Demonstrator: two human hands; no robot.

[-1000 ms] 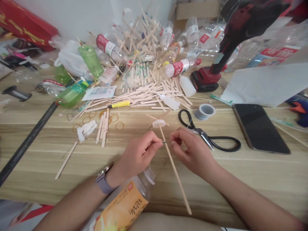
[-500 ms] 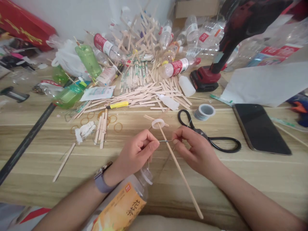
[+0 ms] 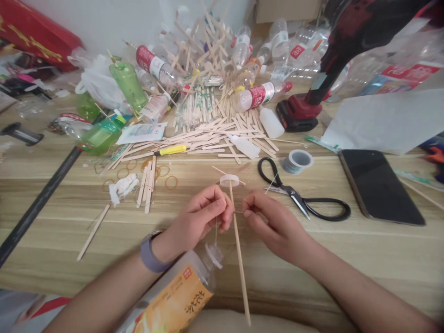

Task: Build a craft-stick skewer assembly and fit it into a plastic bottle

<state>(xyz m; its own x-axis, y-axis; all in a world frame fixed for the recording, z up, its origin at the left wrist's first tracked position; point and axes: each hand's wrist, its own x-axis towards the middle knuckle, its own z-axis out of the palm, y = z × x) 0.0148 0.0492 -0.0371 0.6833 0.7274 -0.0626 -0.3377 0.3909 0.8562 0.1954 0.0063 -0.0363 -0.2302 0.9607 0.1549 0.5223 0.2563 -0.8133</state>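
Note:
A slim wooden stick (image 3: 239, 259) slants down toward me, with a white plastic ring (image 3: 229, 180) and a thinner stick crossing at its far end. My left hand (image 3: 204, 212) is closed, its fingertips pinched right beside the stick. What exactly sits between them is partly hidden, but a thin strand hangs below. My right hand (image 3: 274, 219) pinches a thin wire (image 3: 238, 212) that runs to the stick; the wire's free end sticks up behind my knuckles. Under my left forearm lies a clear bottle (image 3: 180, 296) with an orange label.
Black-handled scissors (image 3: 294, 196) lie beyond my right hand, near a small wire spool (image 3: 297, 161) and a phone (image 3: 379, 185). Craft sticks (image 3: 194, 138) and plastic bottles (image 3: 262, 95) pile up at the back. A power drill (image 3: 305, 111) stands at back right.
The wooden stick has swung more upright, its near end moving left. My left fingers have shifted right against the stick, covering the left stretch of wire. The right hand has moved slightly left and down.

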